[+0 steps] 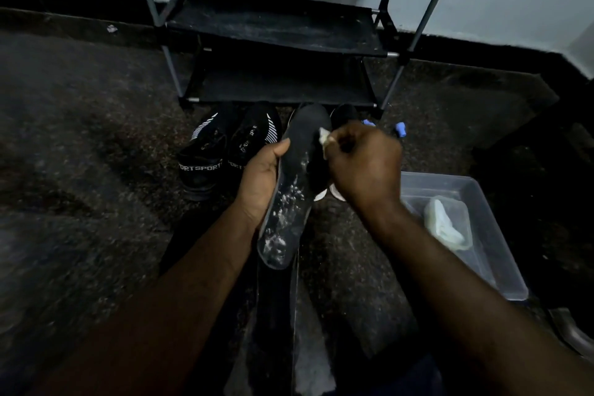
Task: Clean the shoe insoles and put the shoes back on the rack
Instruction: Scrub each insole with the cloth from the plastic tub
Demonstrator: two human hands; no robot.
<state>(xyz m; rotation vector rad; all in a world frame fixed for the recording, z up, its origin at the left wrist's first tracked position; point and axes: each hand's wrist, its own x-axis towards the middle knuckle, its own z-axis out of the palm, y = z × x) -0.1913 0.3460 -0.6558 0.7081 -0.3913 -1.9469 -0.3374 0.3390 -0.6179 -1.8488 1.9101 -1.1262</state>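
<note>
Insole [294,180]: left hand [258,178], grip clamped on its edge, soapy face up for wiping. Right hand [364,165]: grip pinching pale cloth [324,139] at toe end.

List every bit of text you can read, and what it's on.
"ORTSPORT", start unclear: heel band of the leftmost shoe.
"PORT": heel band of the next shoe, rest hidden by the left hand.
Tongue lettering on both shoes: too blurred to read.
Insole, cloth, rack, tub: none.
</note>
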